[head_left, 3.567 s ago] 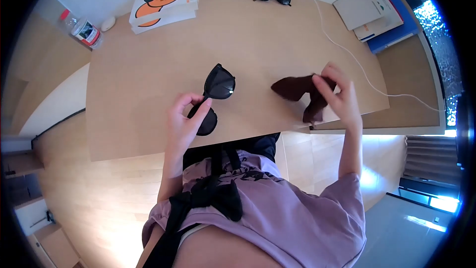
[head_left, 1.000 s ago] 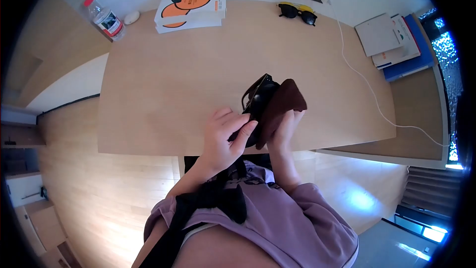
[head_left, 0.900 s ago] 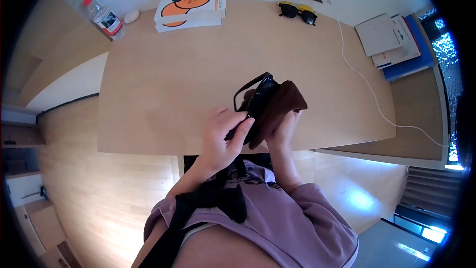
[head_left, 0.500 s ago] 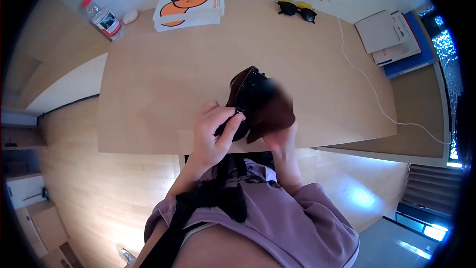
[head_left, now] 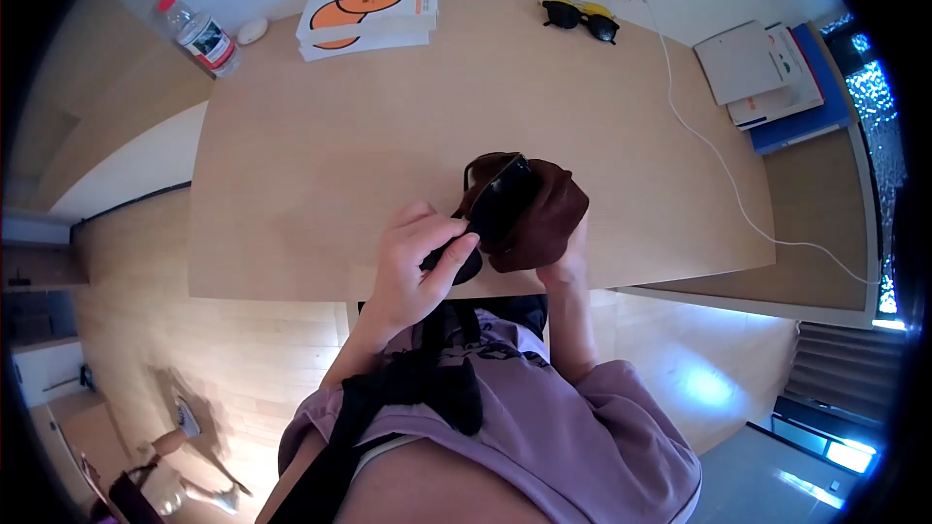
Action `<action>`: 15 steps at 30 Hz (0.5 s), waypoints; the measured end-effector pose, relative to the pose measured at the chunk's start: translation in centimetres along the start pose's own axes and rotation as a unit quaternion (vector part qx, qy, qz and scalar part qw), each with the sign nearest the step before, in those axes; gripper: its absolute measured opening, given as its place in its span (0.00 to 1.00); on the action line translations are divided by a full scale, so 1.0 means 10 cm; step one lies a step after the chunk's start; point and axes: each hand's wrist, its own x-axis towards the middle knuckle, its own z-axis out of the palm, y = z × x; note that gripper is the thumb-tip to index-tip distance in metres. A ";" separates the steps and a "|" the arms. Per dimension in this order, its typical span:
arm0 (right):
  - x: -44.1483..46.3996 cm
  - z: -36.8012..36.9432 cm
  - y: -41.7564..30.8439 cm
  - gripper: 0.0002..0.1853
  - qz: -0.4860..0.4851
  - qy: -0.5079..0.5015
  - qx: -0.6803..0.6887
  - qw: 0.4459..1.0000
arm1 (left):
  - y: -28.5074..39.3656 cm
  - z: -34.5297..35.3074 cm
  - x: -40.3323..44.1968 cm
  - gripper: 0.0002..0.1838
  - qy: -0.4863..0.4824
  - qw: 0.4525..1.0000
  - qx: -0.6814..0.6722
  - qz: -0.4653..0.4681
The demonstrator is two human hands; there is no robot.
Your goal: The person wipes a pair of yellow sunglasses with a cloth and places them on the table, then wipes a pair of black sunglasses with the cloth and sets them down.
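My left hand (head_left: pixel 419 254) pinches a pair of black sunglasses (head_left: pixel 505 199) by its near side, thumb and fingers closed around the frame. One dark lens stands out beyond my fingertips; the other part lies below them. Against and around the far lens is a soft, folded brown cloth (head_left: pixel 549 223); whether it is a pouch I cannot tell. From underneath and the right side, my right hand (head_left: pixel 569 260) grips this cloth, its fingers mostly hidden. Both items are held above the near part of the wooden desk (head_left: pixel 291 155).
A second pair of sunglasses (head_left: pixel 580 21) lies at the desk's back. White boxes with orange print (head_left: pixel 369 10), a bottle (head_left: pixel 207 39), books (head_left: pixel 777 78) and a white cable (head_left: pixel 714 150) line the edges. Someone's shoe (head_left: pixel 184 415) shows on the floor at lower left.
The brown cloth has turned and bunched up higher around the far lens, and the sunglasses have tipped and lowered slightly. A person's foot has come into view at lower left.
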 end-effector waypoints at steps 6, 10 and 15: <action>0.17 -0.07 -0.18 0.28 -0.012 -0.034 0.058 0.998 | 0.03 -0.08 0.07 0.05 -0.011 0.991 0.117 0.060; 0.14 0.05 -0.12 0.21 -0.013 0.014 0.086 0.996 | 0.11 -0.03 0.11 0.05 -0.023 0.970 0.210 0.122; 0.06 0.05 0.10 0.16 0.045 0.119 0.107 0.986 | 0.13 0.05 0.08 0.05 -0.027 0.973 0.195 0.117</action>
